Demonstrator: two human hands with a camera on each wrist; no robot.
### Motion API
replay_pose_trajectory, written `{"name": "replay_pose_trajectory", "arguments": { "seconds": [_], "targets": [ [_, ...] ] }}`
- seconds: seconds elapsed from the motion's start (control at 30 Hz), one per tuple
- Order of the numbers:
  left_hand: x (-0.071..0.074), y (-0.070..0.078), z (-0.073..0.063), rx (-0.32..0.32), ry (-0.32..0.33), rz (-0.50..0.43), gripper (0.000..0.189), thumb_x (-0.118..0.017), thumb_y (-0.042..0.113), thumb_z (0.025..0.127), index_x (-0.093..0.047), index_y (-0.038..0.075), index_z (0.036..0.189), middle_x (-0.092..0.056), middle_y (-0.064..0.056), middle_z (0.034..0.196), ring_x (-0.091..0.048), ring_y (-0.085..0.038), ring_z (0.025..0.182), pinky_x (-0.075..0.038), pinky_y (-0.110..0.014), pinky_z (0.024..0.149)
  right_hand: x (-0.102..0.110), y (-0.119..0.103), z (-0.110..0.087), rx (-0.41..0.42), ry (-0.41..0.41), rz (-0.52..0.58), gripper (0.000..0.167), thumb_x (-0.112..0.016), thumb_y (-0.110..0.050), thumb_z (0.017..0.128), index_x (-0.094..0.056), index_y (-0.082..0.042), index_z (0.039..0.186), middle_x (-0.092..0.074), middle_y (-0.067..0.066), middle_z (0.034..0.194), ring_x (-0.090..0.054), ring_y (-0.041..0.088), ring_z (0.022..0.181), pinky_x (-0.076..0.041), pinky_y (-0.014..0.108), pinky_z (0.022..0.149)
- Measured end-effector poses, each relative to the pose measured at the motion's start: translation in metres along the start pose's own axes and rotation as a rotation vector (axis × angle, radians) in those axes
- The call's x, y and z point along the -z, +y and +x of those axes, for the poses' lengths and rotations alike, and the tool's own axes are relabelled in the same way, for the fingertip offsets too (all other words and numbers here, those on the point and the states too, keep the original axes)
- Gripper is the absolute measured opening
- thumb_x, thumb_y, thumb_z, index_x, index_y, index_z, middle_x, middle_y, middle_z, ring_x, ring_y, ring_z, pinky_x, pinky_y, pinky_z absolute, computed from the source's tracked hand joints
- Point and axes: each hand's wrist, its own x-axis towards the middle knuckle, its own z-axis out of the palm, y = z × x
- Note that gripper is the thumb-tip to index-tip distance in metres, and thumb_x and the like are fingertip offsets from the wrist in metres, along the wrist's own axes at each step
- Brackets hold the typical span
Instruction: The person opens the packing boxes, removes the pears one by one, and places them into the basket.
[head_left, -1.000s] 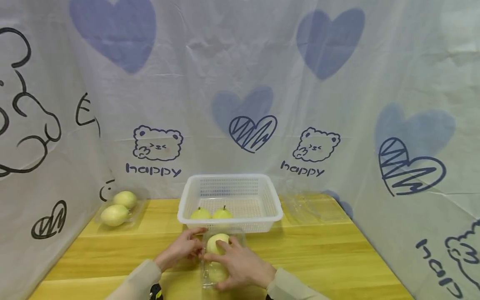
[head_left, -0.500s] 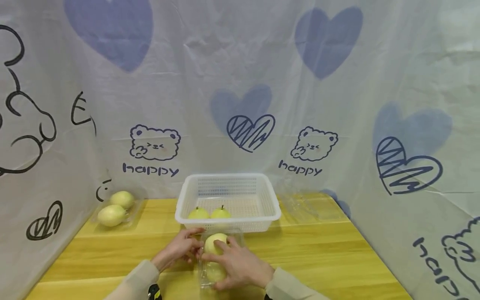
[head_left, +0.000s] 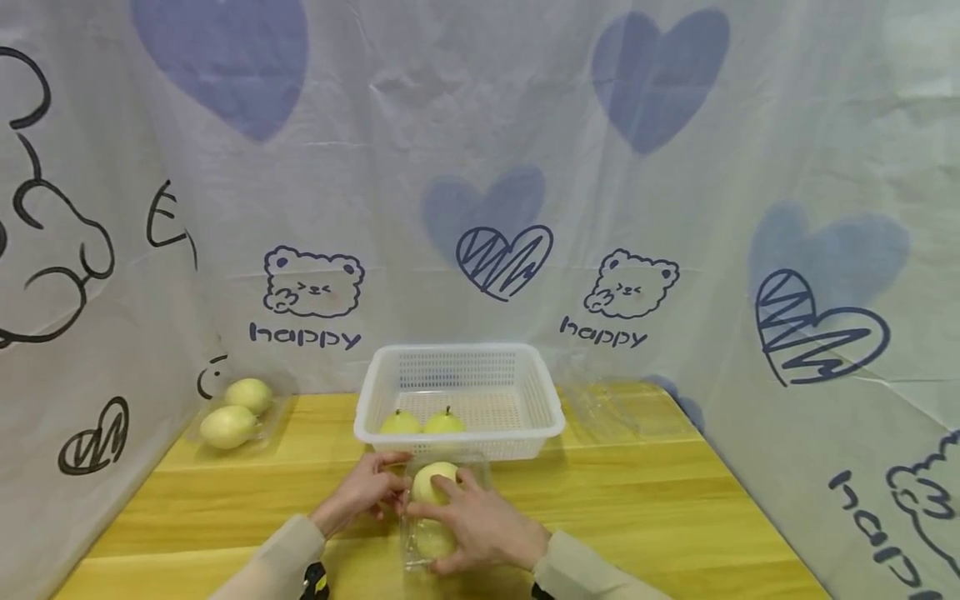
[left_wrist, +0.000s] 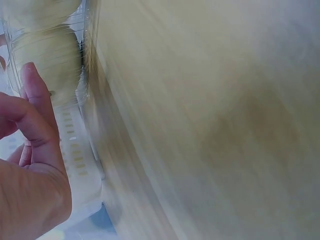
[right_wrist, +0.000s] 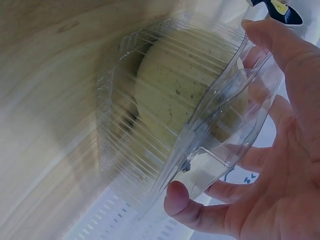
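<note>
A clear plastic clamshell box (head_left: 410,554) holds two pale yellow pears (head_left: 435,540) in front of the basket. My right hand (head_left: 491,527) reaches over its lid and grips it from above, thumb at the near end and bent fingers spread across the top. In the right wrist view, the box (right_wrist: 150,162) shows its ribbed side, with a speckled pear (right_wrist: 172,85) behind the plastic. My left hand (head_left: 367,492) holds the left edge with bent fingers; in the left wrist view, a fingertip (left_wrist: 31,70) overlaps the box's side.
Just behind the box stands a white perforated basket (head_left: 551,417), with two pears (head_left: 445,423) at its front. Another clear box with two pears (head_left: 228,427) lies at the back left. At the back right are clear empty containers (head_left: 637,412). A printed curtain (head_left: 480,125) surrounds the wooden table (head_left: 637,517).
Both hands stay on the clamshell box with nearly the same hold. The whole head view shifts slightly; the basket and other boxes keep their places.
</note>
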Motion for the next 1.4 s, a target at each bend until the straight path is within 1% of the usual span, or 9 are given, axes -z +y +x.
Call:
{"name": "replay_pose_trajectory", "arguments": {
  "seconds": [0.13, 0.27, 0.4, 0.63, 0.83, 0.97, 1.1, 1.27, 1.4],
  "targets": [
    [0.003, -0.001, 0.001, -0.01, 0.004, 0.022, 0.06, -0.061, 0.01, 0.09, -0.041, -0.004, 0.145, -0.067, -0.007, 0.067, -0.062, -0.015, 0.054, -0.039, -0.025, 0.041, 0.002, 0.0, 0.001, 0.015, 0.004, -0.005, 0.077, -0.069, -0.065, 0.078, -0.038, -0.046, 0.145, -0.046, 0.004, 0.141, -0.046, 0.028, 0.122, -0.056, 0.044, 0.079],
    [0.004, -0.001, 0.002, -0.023, -0.025, 0.028, 0.059, -0.06, 0.011, 0.091, -0.04, -0.006, 0.145, -0.066, -0.006, 0.064, -0.061, -0.013, 0.052, -0.034, -0.024, 0.041, 0.003, 0.0, 0.001, 0.012, -0.009, -0.007, 0.077, -0.068, -0.066, 0.078, -0.036, -0.047, 0.146, -0.045, 0.004, 0.142, -0.045, 0.029, 0.124, -0.056, 0.046, 0.081],
    [0.004, 0.0, 0.005, -0.026, -0.041, 0.017, 0.058, -0.059, 0.011, 0.092, -0.04, -0.006, 0.144, -0.066, -0.005, 0.063, -0.061, -0.012, 0.052, -0.034, -0.023, 0.041, 0.002, 0.0, -0.001, 0.009, 0.005, -0.019, 0.079, -0.069, -0.066, 0.077, -0.037, -0.047, 0.146, -0.046, 0.004, 0.141, -0.046, 0.028, 0.123, -0.056, 0.045, 0.081],
    [0.002, -0.002, 0.007, -0.032, 0.004, 0.008, 0.052, -0.06, 0.009, 0.093, -0.046, -0.008, 0.14, -0.064, -0.005, 0.059, -0.06, -0.013, 0.047, -0.035, -0.023, 0.042, 0.0, 0.0, -0.002, 0.016, 0.014, -0.034, 0.079, -0.069, -0.065, 0.077, -0.037, -0.047, 0.146, -0.047, 0.003, 0.14, -0.046, 0.028, 0.121, -0.053, 0.048, 0.086],
    [0.0, -0.002, 0.011, -0.053, 0.031, -0.011, 0.046, -0.057, 0.003, 0.092, -0.05, -0.011, 0.136, -0.061, -0.004, 0.053, -0.058, -0.011, 0.042, -0.04, -0.022, 0.04, -0.001, 0.001, -0.003, 0.019, 0.033, -0.043, 0.077, -0.07, -0.064, 0.077, -0.039, -0.046, 0.145, -0.048, 0.004, 0.138, -0.046, 0.026, 0.119, -0.054, 0.046, 0.084],
    [-0.003, -0.001, 0.011, -0.047, 0.055, -0.017, 0.044, -0.055, 0.0, 0.092, -0.051, -0.012, 0.134, -0.059, -0.003, 0.051, -0.056, -0.01, 0.04, -0.043, -0.023, 0.04, 0.0, 0.002, -0.004, 0.015, 0.017, -0.03, 0.078, -0.07, -0.064, 0.077, -0.038, -0.046, 0.146, -0.047, 0.005, 0.14, -0.047, 0.028, 0.121, -0.055, 0.046, 0.082],
    [-0.005, 0.0, 0.012, -0.036, 0.083, -0.023, 0.04, -0.055, 0.0, 0.093, -0.053, -0.012, 0.132, -0.058, -0.003, 0.05, -0.055, -0.008, 0.039, -0.045, -0.023, 0.039, 0.0, 0.001, -0.003, 0.006, 0.001, -0.01, 0.079, -0.07, -0.064, 0.078, -0.036, -0.047, 0.147, -0.046, 0.005, 0.142, -0.046, 0.031, 0.124, -0.055, 0.049, 0.084],
    [-0.008, 0.002, 0.011, -0.025, 0.117, -0.015, 0.035, -0.057, 0.004, 0.095, -0.058, -0.011, 0.127, -0.057, -0.004, 0.051, -0.053, -0.008, 0.038, -0.046, -0.024, 0.04, 0.0, 0.002, -0.003, 0.01, -0.003, -0.013, 0.079, -0.069, -0.065, 0.078, -0.035, -0.047, 0.147, -0.045, 0.005, 0.142, -0.046, 0.031, 0.124, -0.056, 0.047, 0.081],
    [-0.009, 0.003, 0.01, -0.03, 0.131, -0.02, 0.033, -0.058, 0.004, 0.095, -0.06, -0.01, 0.124, -0.056, -0.003, 0.05, -0.052, -0.007, 0.038, -0.047, -0.025, 0.039, 0.0, 0.002, -0.003, 0.017, 0.002, -0.019, 0.08, -0.069, -0.066, 0.078, -0.035, -0.046, 0.148, -0.045, 0.005, 0.142, -0.046, 0.031, 0.124, -0.056, 0.047, 0.083]
  ]
}}
